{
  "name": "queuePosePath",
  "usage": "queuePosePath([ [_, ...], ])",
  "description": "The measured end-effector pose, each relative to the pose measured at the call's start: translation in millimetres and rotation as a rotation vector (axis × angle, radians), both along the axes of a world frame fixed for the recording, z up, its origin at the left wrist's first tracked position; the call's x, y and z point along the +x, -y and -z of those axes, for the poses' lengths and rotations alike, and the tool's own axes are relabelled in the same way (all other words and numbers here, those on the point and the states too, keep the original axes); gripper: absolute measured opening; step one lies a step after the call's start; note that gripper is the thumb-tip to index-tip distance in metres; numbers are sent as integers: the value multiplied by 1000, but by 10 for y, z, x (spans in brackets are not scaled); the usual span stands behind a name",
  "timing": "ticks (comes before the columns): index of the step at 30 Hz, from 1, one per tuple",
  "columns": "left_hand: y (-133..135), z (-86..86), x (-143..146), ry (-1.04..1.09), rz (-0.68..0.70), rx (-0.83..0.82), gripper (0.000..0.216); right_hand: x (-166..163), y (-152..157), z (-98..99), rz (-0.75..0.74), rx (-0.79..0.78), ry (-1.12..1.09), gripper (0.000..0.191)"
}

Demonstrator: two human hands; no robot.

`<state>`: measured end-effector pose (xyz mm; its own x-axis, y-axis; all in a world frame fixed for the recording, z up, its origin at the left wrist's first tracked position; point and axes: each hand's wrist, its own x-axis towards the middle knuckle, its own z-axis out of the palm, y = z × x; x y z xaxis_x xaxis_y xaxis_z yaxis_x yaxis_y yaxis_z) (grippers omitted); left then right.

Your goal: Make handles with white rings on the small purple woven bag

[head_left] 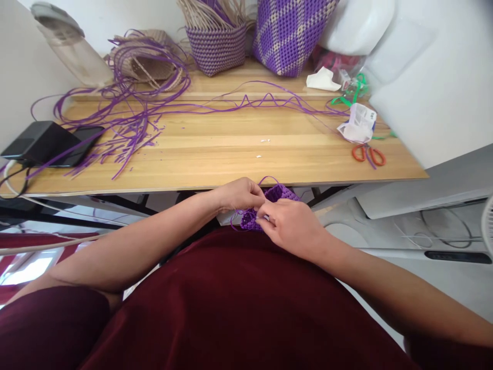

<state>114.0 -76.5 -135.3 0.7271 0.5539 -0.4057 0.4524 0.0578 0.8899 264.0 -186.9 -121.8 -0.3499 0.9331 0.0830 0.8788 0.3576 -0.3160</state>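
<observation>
A small purple woven basket [287, 192] is held in front of my shirt, just below the table's front edge. My left hand [243, 195] pinches at it from the left, its fingertips closed near the rim. From the right, my right hand [295, 223] grips it with thumb and forefinger pressed together. The fingertips of both hands almost meet, and they hide much of the weave. A thin loose purple strip [269, 178] loops up behind the fingers. Whether a single strip lies in either pinch is too small to make out.
On the wooden table [215, 154] lie tangled purple strips [127, 123], orange-handled scissors [368, 154], a white plastic packet [359, 123] and a black box [38, 141]. Behind stand a half-woven basket [217, 49], a purple checked basket [290, 36] and a clear bottle [73, 49].
</observation>
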Motion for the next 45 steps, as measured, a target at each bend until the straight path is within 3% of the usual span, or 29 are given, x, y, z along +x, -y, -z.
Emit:
queuePosePath([
  [3,-15,-1,-35,-31,48,162,14,76,-51,-63,-16,-163,-154,16],
  [7,-7,-7,-43,-63,135,446,10,283,-252,-129,81,-43,-304,19],
  [10,42,66,-39,-41,183,783,11,373,-417,-62,-16,-89,-253,29],
  [15,142,254,-81,91,234,1368,20,382,-568,29,-142,-209,-90,24],
  [18,178,321,-106,171,177,1526,20,405,-622,43,-143,-230,-83,21],
  [22,196,331,-108,165,157,1578,12,449,-670,65,-173,-226,-100,18],
  [27,202,302,-76,109,89,1476,9,450,-622,11,-196,-22,-114,17],
  [31,206,257,-35,93,-53,1212,2,447,-533,-72,-278,251,29,19],
  [33,203,207,-16,69,-71,1079,3,448,-486,-110,-321,299,34,18],
  [39,105,-53,-23,-60,63,646,4,356,-270,-211,-291,144,28,10],
  [42,29,-168,-45,-58,143,318,9,256,-135,-188,-222,71,-11,8],
  [45,-10,-210,-47,-50,78,18,16,169,-31,-77,-136,36,-78,9],
])
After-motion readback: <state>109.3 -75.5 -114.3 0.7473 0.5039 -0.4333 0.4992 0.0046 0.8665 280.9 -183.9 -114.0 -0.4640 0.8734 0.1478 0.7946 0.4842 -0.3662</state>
